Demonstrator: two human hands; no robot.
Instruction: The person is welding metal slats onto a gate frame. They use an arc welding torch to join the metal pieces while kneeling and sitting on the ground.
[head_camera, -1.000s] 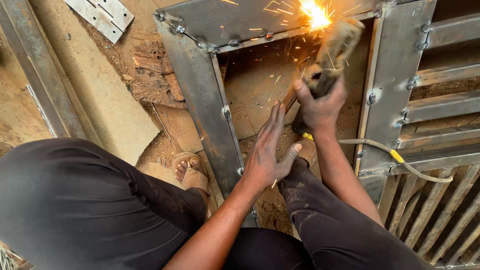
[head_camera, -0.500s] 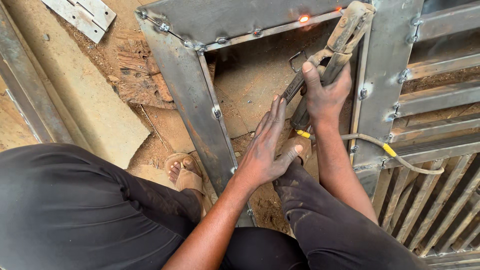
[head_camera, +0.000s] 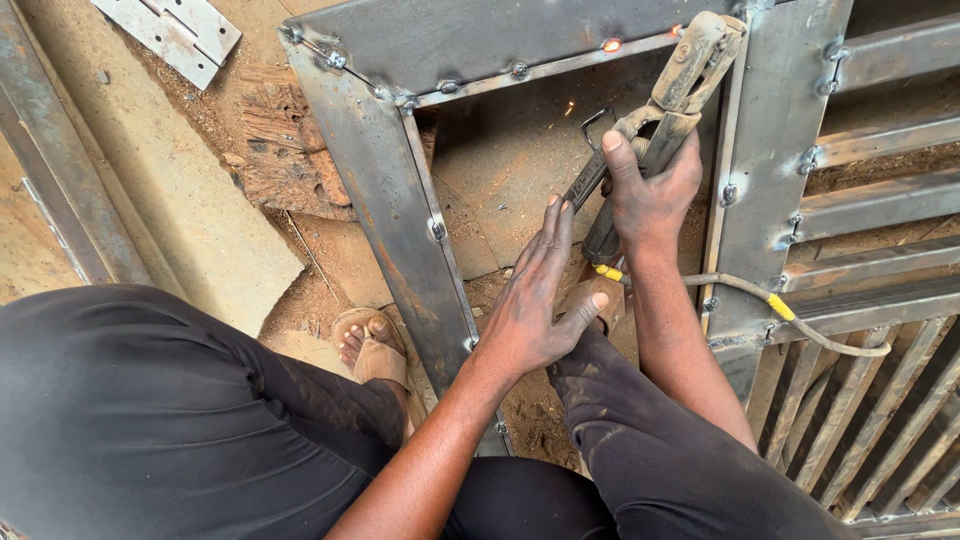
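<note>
Sparks are gone since a second ago; only a small glowing weld spot (head_camera: 610, 45) is left on the top bar, up and slightly left of the right hand, with a few faint embers below it. Electrode holder (head_camera: 668, 110) now sits tilted, head up by the frame's top right corner, handle running down into the right hand (head_camera: 650, 195), which is clamped around the grip, thumb on the lever side. Left hand (head_camera: 535, 300) has stayed put: fingers together and straight, flat against the lower end of the holder just below the right hand, thumb hooked over the right knee; not gripping anything. Welding cable (head_camera: 760, 295) with a yellow band leaves the handle base by the right wrist and loops off to the right across the bars. Steel frame (head_camera: 385, 200) surrounds both hands: grey angle bars with tack welds at intervals, left upright just left of the left hand, right upright (head_camera: 770, 160) just right of the right hand. Beyond that, to the right, a row of slatted metal bars (head_camera: 870, 210). Below the left hand, both legs in dark trousers, crouched; a foot in a sandal (head_camera: 370, 350) is left of the left forearm on the dirt. Further left, a wood scrap (head_camera: 280, 150) and a pale slab (head_camera: 170, 190); a metal hinge plate (head_camera: 175, 30) lies far up and left.
</note>
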